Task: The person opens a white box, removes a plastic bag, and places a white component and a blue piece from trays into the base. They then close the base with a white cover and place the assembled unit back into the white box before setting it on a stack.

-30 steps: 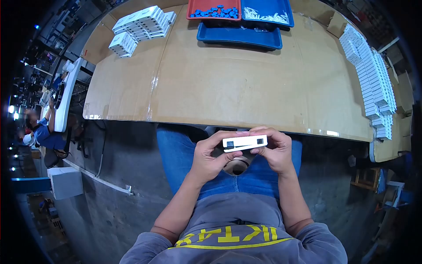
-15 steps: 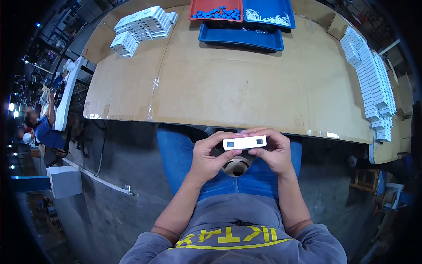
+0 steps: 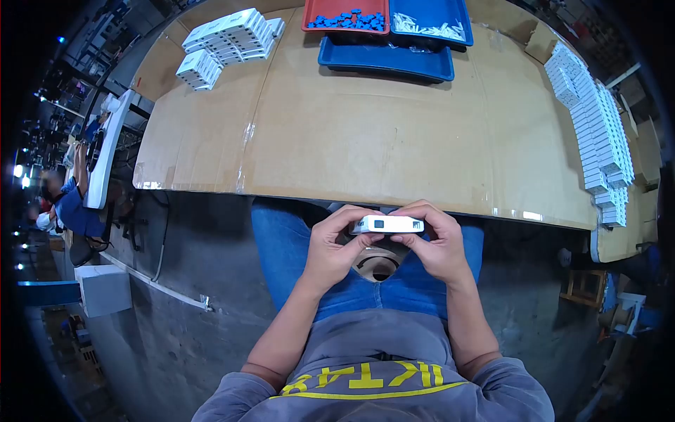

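A small white plastic case with two dark square openings along its visible side is held over my lap, just off the table's front edge. My left hand grips its left end between thumb and fingers. Around the right end, the thumb and fingers of my right hand are closed as well. Its underside and far side are hidden.
A cardboard-covered table spreads before me. White cases are stacked at its back left and along the right. A red tray holds blue pieces, a blue tray white ones; another blue tray stands in front.
The white case has turned in my hands, so its openings have shifted and another face shows at its left end. Both hands have stayed nearly in place.
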`<act>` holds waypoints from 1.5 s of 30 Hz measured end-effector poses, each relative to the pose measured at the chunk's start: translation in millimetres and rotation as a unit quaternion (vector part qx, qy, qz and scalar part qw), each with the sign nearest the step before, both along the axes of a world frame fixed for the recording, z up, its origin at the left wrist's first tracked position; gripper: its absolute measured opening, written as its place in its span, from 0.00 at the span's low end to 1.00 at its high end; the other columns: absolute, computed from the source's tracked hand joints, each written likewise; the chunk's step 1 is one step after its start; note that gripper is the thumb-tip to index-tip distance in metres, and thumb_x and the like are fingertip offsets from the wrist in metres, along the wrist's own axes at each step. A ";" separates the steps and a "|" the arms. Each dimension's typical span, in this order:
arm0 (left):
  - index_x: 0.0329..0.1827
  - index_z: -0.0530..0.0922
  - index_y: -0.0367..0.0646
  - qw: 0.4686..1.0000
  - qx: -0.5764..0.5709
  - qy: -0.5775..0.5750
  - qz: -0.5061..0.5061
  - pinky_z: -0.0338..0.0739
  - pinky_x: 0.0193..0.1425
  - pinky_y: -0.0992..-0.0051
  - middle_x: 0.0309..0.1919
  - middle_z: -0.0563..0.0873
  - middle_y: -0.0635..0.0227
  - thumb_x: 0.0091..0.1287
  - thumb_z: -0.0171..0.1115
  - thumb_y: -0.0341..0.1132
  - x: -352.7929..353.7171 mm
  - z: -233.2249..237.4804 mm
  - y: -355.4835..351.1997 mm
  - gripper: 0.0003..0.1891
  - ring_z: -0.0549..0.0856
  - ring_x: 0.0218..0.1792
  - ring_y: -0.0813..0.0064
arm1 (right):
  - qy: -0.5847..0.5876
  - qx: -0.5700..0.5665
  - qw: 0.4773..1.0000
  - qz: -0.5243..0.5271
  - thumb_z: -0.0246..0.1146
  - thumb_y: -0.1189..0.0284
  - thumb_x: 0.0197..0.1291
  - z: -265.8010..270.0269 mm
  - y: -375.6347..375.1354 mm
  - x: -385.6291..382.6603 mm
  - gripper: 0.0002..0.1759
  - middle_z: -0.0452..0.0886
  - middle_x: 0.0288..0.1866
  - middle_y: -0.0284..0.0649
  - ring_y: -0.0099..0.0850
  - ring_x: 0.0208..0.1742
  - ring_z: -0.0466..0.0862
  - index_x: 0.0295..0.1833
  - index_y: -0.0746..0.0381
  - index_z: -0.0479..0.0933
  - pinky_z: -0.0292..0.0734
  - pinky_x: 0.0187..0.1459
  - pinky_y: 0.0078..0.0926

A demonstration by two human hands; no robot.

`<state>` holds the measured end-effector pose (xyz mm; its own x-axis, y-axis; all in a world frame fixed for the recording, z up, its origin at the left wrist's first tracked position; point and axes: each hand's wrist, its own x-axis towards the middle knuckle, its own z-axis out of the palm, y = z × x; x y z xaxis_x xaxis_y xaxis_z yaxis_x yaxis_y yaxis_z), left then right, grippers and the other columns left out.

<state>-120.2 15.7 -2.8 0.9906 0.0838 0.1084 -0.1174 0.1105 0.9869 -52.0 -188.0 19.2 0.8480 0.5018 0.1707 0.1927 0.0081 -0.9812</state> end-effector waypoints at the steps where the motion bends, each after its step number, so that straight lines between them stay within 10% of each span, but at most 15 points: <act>1: 0.59 0.84 0.34 1.000 0.004 0.009 0.000 0.82 0.63 0.72 0.55 0.88 0.62 0.68 0.74 0.21 0.2 0.3 -0.2 0.16 0.87 0.56 0.73 | 0.016 -0.004 1.000 -0.003 0.75 0.82 0.63 -3.2 -0.1 -1.3 0.15 0.89 0.50 0.39 0.28 0.52 0.88 0.54 0.67 0.85 0.84 0.55 0.27; 11: 0.59 0.83 0.33 0.995 -0.075 0.063 0.032 0.84 0.60 0.76 0.54 0.89 0.62 0.64 0.79 0.24 6.3 17.8 -3.1 0.21 0.87 0.54 0.77 | 0.203 0.198 0.959 -0.014 0.75 0.82 0.65 -25.9 5.1 -9.1 0.17 0.86 0.54 0.40 0.26 0.56 0.86 0.58 0.70 0.81 0.84 0.59 0.25; 23: 0.56 0.83 0.36 0.979 -0.024 0.200 -0.019 0.84 0.53 0.79 0.47 0.90 0.67 0.64 0.80 0.25 0.3 -8.7 6.7 0.19 0.88 0.50 0.82 | 0.234 0.022 0.972 0.019 0.74 0.81 0.66 -34.2 -0.6 -7.2 0.15 0.88 0.46 0.34 0.19 0.47 0.87 0.56 0.69 0.82 0.84 0.48 0.19; 26: 0.60 0.83 0.38 0.984 -0.037 0.165 -0.061 0.83 0.55 0.78 0.49 0.91 0.67 0.76 0.72 0.43 5.2 -19.9 7.7 0.20 0.88 0.52 0.81 | 0.258 0.015 0.966 0.028 0.74 0.81 0.66 -30.1 -5.1 -0.1 0.15 0.88 0.46 0.35 0.20 0.47 0.88 0.57 0.70 0.83 0.85 0.49 0.19; 30: 0.71 0.80 0.38 0.940 -0.203 0.271 -0.039 0.83 0.58 0.73 0.53 0.91 0.63 0.81 0.35 0.73 15.0 -7.7 5.1 0.46 0.89 0.53 0.73 | 0.162 0.037 0.983 0.077 0.75 0.82 0.64 -22.8 -9.9 8.6 0.18 0.88 0.54 0.37 0.24 0.56 0.87 0.59 0.68 0.85 0.83 0.57 0.24; 34: 0.68 0.79 0.34 0.863 -0.316 0.344 -0.193 0.88 0.58 0.74 0.54 0.90 0.61 0.82 0.61 0.48 17.6 -19.5 19.5 0.25 0.90 0.52 0.72 | 0.030 0.048 0.995 0.079 0.72 0.85 0.63 -21.1 -6.6 17.4 0.24 0.86 0.64 0.40 0.32 0.65 0.84 0.65 0.65 0.84 0.79 0.66 0.28; 41: 0.68 0.76 0.33 0.955 -0.219 0.171 0.103 0.83 0.63 0.74 0.55 0.89 0.61 0.75 0.71 0.29 19.9 -31.2 -2.2 0.21 0.88 0.55 0.77 | 0.221 0.012 0.972 -0.073 0.61 0.77 0.78 -60.4 0.2 11.3 0.22 0.87 0.58 0.41 0.24 0.56 0.85 0.73 0.69 0.75 0.81 0.60 0.23; 45: 0.64 0.76 0.33 0.984 -0.128 0.043 0.116 0.79 0.71 0.71 0.60 0.84 0.57 0.70 0.70 0.19 17.7 -34.8 -25.4 0.21 0.84 0.63 0.71 | 0.199 0.012 0.979 -0.039 0.75 0.77 0.67 -46.1 15.1 -5.5 0.46 0.75 0.74 0.48 0.31 0.72 0.78 0.84 0.68 0.57 0.82 0.66 0.33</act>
<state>-102.5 -9.7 -37.7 0.9460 0.3229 -0.0283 -0.0867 0.3361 0.9378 -57.5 -172.9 -26.9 0.8857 0.4323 -0.1692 -0.2031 0.0332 -0.9786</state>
